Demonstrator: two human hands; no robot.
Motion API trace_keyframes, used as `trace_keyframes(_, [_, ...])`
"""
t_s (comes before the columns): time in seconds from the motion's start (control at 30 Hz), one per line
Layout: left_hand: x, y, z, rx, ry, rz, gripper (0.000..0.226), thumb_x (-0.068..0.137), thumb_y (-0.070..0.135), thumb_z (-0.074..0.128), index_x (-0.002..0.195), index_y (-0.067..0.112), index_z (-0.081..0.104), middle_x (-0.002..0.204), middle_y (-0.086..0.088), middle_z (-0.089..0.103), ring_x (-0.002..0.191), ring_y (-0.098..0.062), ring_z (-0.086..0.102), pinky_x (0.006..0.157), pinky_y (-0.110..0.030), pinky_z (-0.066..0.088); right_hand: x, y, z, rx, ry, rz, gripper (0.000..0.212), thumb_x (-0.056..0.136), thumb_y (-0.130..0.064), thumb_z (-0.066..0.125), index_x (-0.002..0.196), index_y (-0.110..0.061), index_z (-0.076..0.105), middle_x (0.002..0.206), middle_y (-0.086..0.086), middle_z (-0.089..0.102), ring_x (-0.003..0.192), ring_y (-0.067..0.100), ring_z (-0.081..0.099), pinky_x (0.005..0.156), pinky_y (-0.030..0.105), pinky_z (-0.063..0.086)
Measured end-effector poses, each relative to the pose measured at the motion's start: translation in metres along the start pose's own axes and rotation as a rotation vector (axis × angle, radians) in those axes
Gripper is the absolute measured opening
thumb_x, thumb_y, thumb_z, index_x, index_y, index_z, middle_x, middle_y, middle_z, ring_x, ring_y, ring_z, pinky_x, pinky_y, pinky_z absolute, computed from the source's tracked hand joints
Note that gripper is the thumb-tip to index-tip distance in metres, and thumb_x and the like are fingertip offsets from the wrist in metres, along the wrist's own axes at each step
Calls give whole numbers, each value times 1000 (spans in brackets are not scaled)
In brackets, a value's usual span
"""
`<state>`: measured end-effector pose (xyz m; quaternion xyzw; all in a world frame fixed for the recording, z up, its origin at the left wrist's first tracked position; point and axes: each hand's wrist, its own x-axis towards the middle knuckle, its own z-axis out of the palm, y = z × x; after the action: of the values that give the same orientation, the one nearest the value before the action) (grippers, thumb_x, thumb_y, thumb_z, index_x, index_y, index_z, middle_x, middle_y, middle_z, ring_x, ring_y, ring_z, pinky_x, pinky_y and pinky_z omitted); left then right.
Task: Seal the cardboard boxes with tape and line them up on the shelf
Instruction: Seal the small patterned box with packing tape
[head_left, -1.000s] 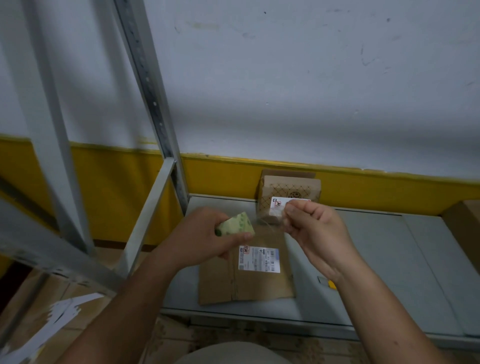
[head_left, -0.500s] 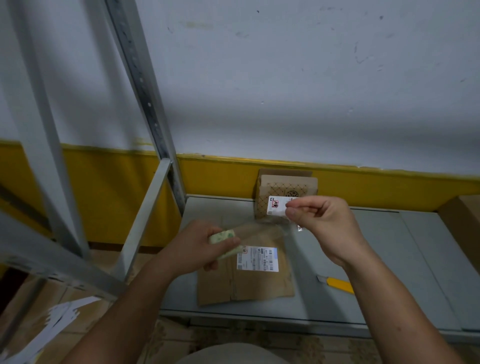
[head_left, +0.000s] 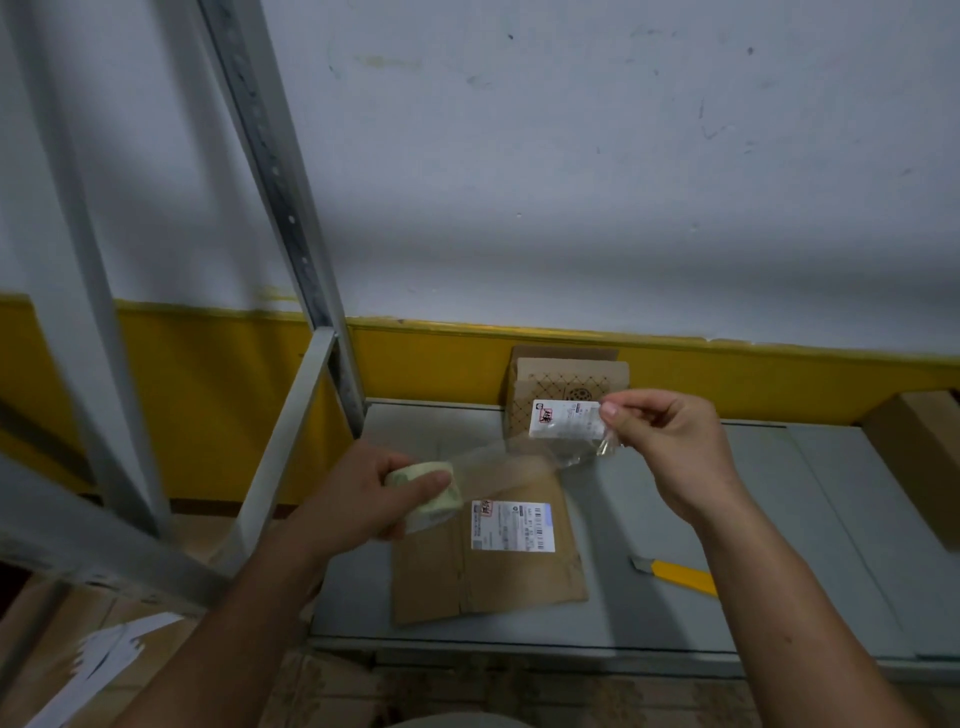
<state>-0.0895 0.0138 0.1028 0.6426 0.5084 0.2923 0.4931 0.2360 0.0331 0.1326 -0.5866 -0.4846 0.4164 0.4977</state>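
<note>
My left hand (head_left: 363, 499) grips a roll of clear tape (head_left: 428, 493) above the left part of the grey shelf (head_left: 753, 519). My right hand (head_left: 670, 452) pinches the free end of the tape strip (head_left: 524, 457), which stretches between both hands. Below the strip lies a flat cardboard box (head_left: 488, 566) with a white shipping label, flaps closed. A second cardboard box (head_left: 569, 395) with a printed pattern and a white label stands upright at the back against the yellow wall band.
A yellow utility knife (head_left: 675, 571) lies on the shelf right of the flat box. Another cardboard box (head_left: 919, 457) sits at the far right edge. A grey metal upright (head_left: 280, 171) and a brace stand left of the shelf. More cardboard lies on the floor at lower left.
The two hands have moved apart, drawing a longer strip of tape off the roll. The left hand dropped lower and left; the right hand shifted right.
</note>
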Motion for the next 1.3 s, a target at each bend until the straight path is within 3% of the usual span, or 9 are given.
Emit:
trace_keyframes(0.17, [18,-4,-5,437,110,-162,64,80,78,66,61,18,71,49,2,65,46,-15,67,53,-38,59,3,-9,2,-192,41,-77,10,85,-13,83,90,-22,80,79,-1,77,74,11,69,68,27,60])
trace_keyframes(0.33, [35,-13,-14,575,197,-77,75,69,98,51,54,24,47,46,6,41,44,-11,45,49,-34,35,6,-3,9,-161,111,-51,10,85,-13,83,91,-20,79,74,-6,76,67,1,66,61,16,54])
trace_keyframes(0.47, [47,-4,-9,508,193,-91,50,78,75,74,86,29,58,83,8,62,75,-10,59,59,-28,42,15,7,4,-217,157,-15,11,86,-15,83,96,-16,80,72,-7,72,65,-2,64,60,14,52])
trace_keyframes(0.6, [65,10,2,620,141,40,41,87,68,71,114,40,58,114,21,56,96,-3,58,75,-25,49,33,16,-8,-236,139,10,12,89,-13,79,101,-15,77,70,-1,64,62,-3,63,60,13,51])
trace_keyframes(0.77, [111,27,22,669,24,50,21,94,62,67,106,45,65,117,23,59,96,-1,58,73,-23,48,78,45,-38,-230,109,66,9,89,-14,80,97,-15,76,61,-11,57,65,13,56,63,28,51])
trace_keyframes(0.9, [174,33,41,885,-36,51,35,96,60,66,123,38,67,132,11,59,105,-12,60,83,-34,54,120,68,-57,-206,74,103,8,90,-12,79,94,-17,74,77,3,67,70,15,62,59,20,49])
trace_keyframes(1.03, [221,28,59,970,-102,15,55,96,60,66,143,33,55,150,6,51,120,-21,61,85,-33,47,159,97,-73,-184,34,182,12,86,-14,82,95,-18,74,91,18,73,80,26,66,69,31,51])
trace_keyframes(1.2, [249,28,71,1006,-192,1,53,96,58,66,142,30,60,169,4,30,139,-21,52,104,-39,48,181,118,-91,-188,-5,210,24,86,-19,83,107,-13,75,98,9,73,90,22,68,81,41,58])
trace_keyframes(1.3, [260,30,74,1031,-218,-23,53,95,57,69,138,28,63,168,2,29,134,-25,57,105,-43,50,184,124,-95,-170,4,226,17,86,-19,84,99,-21,73,100,10,72,94,24,69,83,43,60])
